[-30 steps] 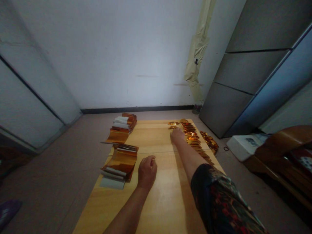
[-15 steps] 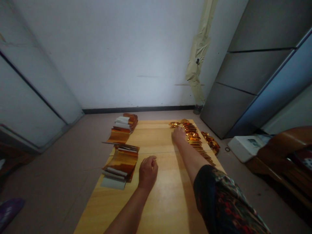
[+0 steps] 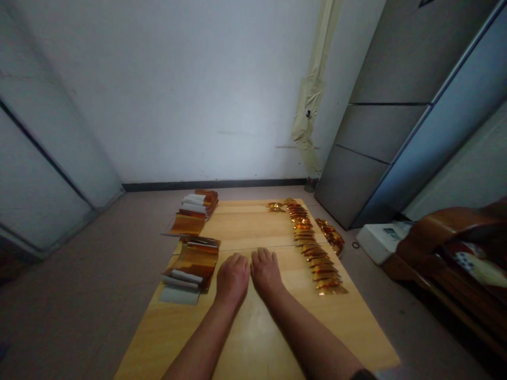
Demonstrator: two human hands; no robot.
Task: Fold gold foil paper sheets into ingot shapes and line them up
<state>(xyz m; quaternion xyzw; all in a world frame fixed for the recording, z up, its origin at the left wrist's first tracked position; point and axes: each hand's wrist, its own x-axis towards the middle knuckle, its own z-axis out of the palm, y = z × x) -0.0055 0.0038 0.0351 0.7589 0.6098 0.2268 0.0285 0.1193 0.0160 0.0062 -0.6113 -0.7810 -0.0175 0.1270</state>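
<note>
Back from the far end of the row, your right hand [image 3: 266, 273] had dropped in beside your left hand [image 3: 233, 279], and the patterned sleeve [image 3: 362, 375] had all but left the view. Across the room rose a white wall [image 3: 158, 95], with a grey steel cabinet [image 3: 380, 126] off beyond your right fingers. Under your hands lay a pale wooden board [image 3: 245, 224], running away from you across the floor. Left of your left fingers [image 3: 237, 261] sat a near stack of orange-gold foil strips [image 3: 192, 264], with a far stack of foil strips [image 3: 196, 208] beyond it. Right of your right fingers [image 3: 263, 258] ran a row of curled gold-foil pieces [image 3: 311, 248], and past that row, at the board's far right edge, lay a loose heap of foil [image 3: 330, 236]. Both hands rested palm down, fingers close together and, as far as you could see, holding nothing. (Your two hands were nearly touching.) You seemed to be between steps in laying out the foil, I judged, and either side called for only a short reach from your fingertips.
</note>
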